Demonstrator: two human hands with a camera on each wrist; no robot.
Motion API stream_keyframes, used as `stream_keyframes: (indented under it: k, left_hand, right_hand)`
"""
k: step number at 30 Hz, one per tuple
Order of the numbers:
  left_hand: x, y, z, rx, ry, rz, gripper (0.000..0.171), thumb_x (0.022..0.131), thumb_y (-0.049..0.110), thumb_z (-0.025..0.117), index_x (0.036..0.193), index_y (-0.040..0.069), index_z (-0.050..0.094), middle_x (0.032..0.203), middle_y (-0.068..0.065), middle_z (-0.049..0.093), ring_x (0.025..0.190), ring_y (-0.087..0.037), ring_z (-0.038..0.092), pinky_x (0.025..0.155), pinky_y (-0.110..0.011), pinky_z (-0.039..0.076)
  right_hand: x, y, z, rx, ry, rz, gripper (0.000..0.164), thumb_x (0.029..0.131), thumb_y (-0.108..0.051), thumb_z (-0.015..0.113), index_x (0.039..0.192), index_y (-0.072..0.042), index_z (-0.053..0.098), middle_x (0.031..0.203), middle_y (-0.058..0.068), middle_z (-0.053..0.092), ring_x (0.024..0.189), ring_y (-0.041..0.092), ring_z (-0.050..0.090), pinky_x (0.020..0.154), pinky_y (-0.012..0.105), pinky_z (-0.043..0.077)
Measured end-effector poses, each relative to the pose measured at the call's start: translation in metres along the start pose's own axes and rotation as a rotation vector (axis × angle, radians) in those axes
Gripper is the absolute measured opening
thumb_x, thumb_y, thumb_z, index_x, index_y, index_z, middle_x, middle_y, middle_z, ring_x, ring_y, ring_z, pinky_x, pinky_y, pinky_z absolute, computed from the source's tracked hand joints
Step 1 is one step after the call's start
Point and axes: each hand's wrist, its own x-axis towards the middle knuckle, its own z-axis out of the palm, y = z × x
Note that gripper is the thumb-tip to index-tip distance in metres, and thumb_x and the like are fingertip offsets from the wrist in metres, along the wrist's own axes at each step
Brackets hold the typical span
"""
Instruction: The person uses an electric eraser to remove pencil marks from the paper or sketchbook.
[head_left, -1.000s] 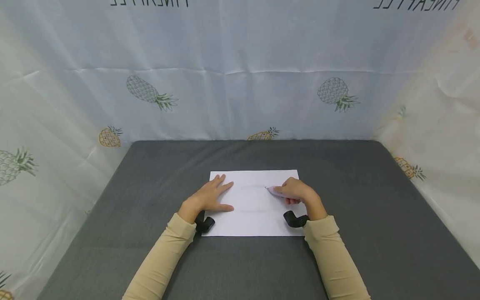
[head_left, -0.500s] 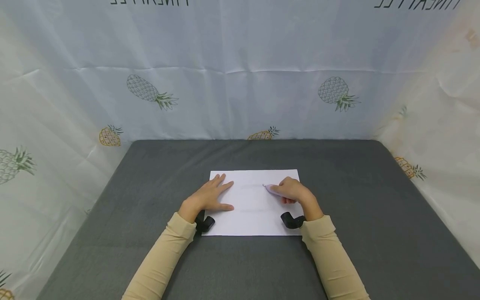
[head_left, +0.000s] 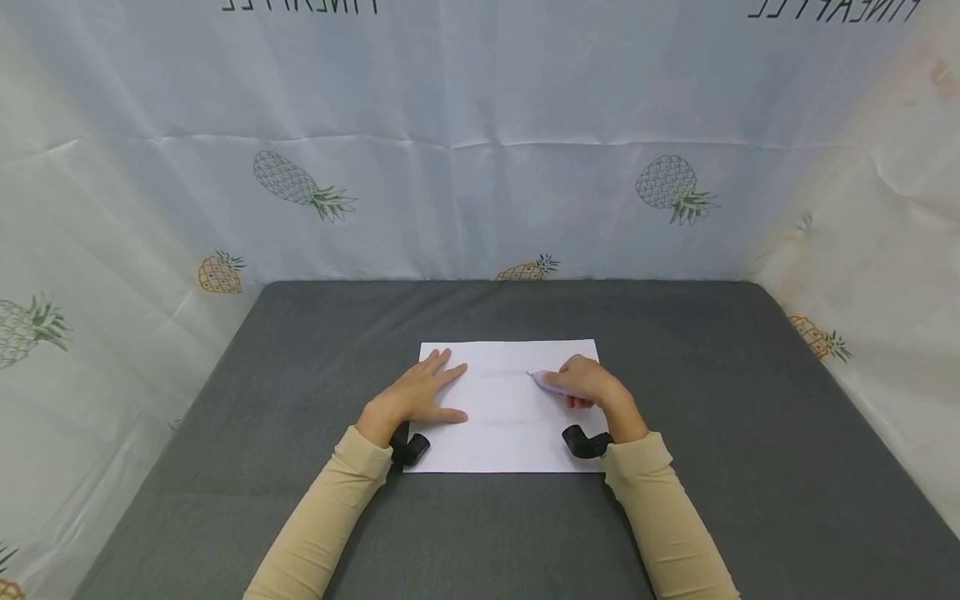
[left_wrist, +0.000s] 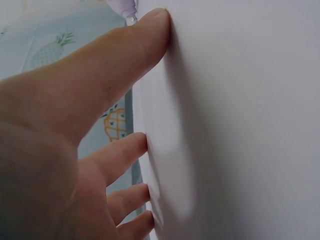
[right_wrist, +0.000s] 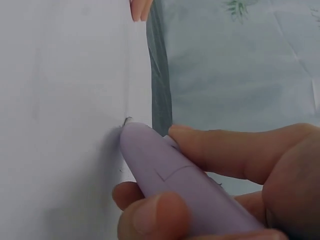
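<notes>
A white sheet of paper point(head_left: 498, 446) lies on the dark grey table. My left hand point(head_left: 414, 395) rests on its left side, fingers spread, with the thumb pressing the surface in the left wrist view. On the right half, my right hand point(head_left: 588, 382) grips a lilac electric eraser point(right_wrist: 172, 172). Its tip meets the sheet near a faint line, with small dark crumbs point(right_wrist: 128, 119) around it. In the right wrist view the index finger lies on the eraser's button point(right_wrist: 171, 141), and the thumb wraps its near side. The palm hides the eraser's rear end.
The grey tablecloth point(head_left: 330, 333) surrounds the sheet on all sides. Behind the table hangs a pale curtain point(head_left: 480, 192) printed with pineapples. Black wrist cameras, one under each forearm, hang over the paper's lower corners.
My right hand has shifted slightly left with the electric eraser over the last second, its tip staying near the faint line. The left hand and the paper have not moved.
</notes>
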Motion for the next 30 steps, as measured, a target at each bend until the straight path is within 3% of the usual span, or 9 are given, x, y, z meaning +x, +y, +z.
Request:
stream_keyframes:
  k: [4, 8, 14, 21, 30]
  left_hand:
    - [0.001, 0.0, -0.002, -0.002, -0.003, -0.011, 0.084, 0.085, 0.05, 0.067, 0.152, 0.018, 0.029, 0.164, -0.016, 0.012, 0.153, -0.037, 0.008, 0.122, -0.055, 0.018]
    - [0.001, 0.0, -0.003, -0.007, 0.01, 0.0, 0.084, 0.085, 0.05, 0.067, 0.152, 0.017, 0.03, 0.164, -0.017, 0.013, 0.153, -0.038, 0.009, 0.122, -0.056, 0.019]
    - [-0.001, -0.001, 0.001, -0.006, 0.013, 0.002, 0.084, 0.084, 0.05, 0.068, 0.152, 0.017, 0.032, 0.163, -0.017, 0.014, 0.152, -0.038, 0.011, 0.122, -0.055, 0.02]
    - [0.0, -0.002, 0.004, 0.008, 0.013, 0.005, 0.084, 0.084, 0.052, 0.066, 0.152, 0.018, 0.031, 0.163, -0.016, 0.014, 0.153, -0.038, 0.011, 0.122, -0.054, 0.02]
    - [0.002, -0.003, 0.005, 0.004, 0.021, 0.013, 0.084, 0.084, 0.05, 0.068, 0.151, 0.015, 0.032, 0.163, -0.019, 0.015, 0.152, -0.04, 0.011, 0.121, -0.056, 0.02]
  right_hand:
    - [0.001, -0.003, 0.001, 0.004, 0.015, -0.03, 0.045, 0.096, -0.037, 0.054, 0.068, -0.003, 0.06, 0.049, -0.001, 0.047, 0.044, 0.01, 0.038, 0.046, 0.022, 0.033]
    - [-0.001, -0.001, -0.002, 0.003, 0.001, -0.001, 0.045, 0.095, -0.038, 0.055, 0.066, -0.004, 0.059, 0.048, -0.001, 0.045, 0.044, 0.01, 0.036, 0.046, 0.021, 0.031]
    - [-0.004, 0.002, -0.002, -0.018, -0.013, 0.029, 0.044, 0.095, -0.04, 0.055, 0.071, -0.004, 0.062, 0.048, -0.001, 0.047, 0.044, 0.01, 0.038, 0.045, 0.021, 0.031]
    - [-0.002, -0.003, 0.008, -0.027, 0.04, -0.024, 0.041, 0.095, -0.038, 0.053, 0.076, -0.003, 0.064, 0.049, -0.001, 0.05, 0.043, 0.01, 0.041, 0.045, 0.022, 0.034]
    - [-0.004, 0.0, 0.0, -0.035, -0.023, 0.02, 0.044, 0.095, -0.04, 0.054, 0.07, -0.004, 0.06, 0.048, -0.002, 0.047, 0.044, 0.01, 0.038, 0.045, 0.021, 0.03]
